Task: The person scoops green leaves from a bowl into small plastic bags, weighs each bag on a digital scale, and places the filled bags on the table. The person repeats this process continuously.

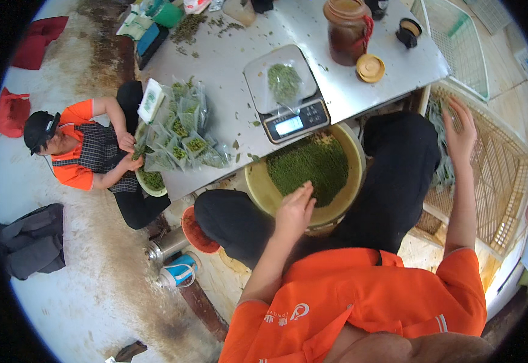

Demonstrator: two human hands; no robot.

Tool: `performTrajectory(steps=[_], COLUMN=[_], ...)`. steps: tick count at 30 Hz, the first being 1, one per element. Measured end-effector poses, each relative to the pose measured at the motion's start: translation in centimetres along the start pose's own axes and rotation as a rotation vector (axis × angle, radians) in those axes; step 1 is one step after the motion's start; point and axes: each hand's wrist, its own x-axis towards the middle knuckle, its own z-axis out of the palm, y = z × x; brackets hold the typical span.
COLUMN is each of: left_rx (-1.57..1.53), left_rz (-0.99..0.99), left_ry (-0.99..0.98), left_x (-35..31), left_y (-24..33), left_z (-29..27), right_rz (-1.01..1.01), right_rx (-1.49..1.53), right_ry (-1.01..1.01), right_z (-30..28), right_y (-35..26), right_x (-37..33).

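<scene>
Desk (227, 66) standing beyond; leaves (305, 164) lying ahead of curled left hand (295, 210), grip unclear; open right hand (460, 132), seemingly empty, hovering by packets (443, 169).

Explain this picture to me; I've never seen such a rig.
No machine here: a person works bare-handed, filmed by a fisheye camera worn on the head and looking down, so straight edges bend. The left hand is at small green grains in a yellowish basin; whether it holds any, I cannot tell. The right hand, open, is at a woven basket containing plastic bags. On the metal table are a digital scale with a filled bag on it, more filled bags and a brown jar. Another person sits at the picture's left.
</scene>
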Motion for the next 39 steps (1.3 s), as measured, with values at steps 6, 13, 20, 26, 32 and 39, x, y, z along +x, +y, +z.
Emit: performTrajectory(steps=[6,13,20,26,32,39], left_rx=[0.032,0.108,0.265,0.155,-0.655,-1.08], left_rz=[-0.139,-0.42,-0.495,-0.394,-0.651,-0.563], left_ry=[0.003,-0.199,-0.258,-0.236,-0.021,0.068], left_x=[0.0,4.3,9.3,8.2,2.9,1.4], left_y=[-2.3,-6.5,-8.2,-9.1,-8.0,-3.1], left_z=[-0.1,3.5,8.3,7.4,3.0,-3.6], right_rz=[-0.409,-0.337,-0.293,-0.22,-0.237,-0.228], right_rx=[0.462,0.56,0.555,0.57,0.548,0.543], right_ry=[0.107,0.07,0.062,-0.032,-0.065,-0.115], right_z=[7.2,17.4,18.7,18.4,18.9,18.4], right_y=[-19.2,-18.4,-17.3,-17.8,-18.0,-18.7], right_x=[6.3,5.9,6.8,6.6,6.2,6.0])
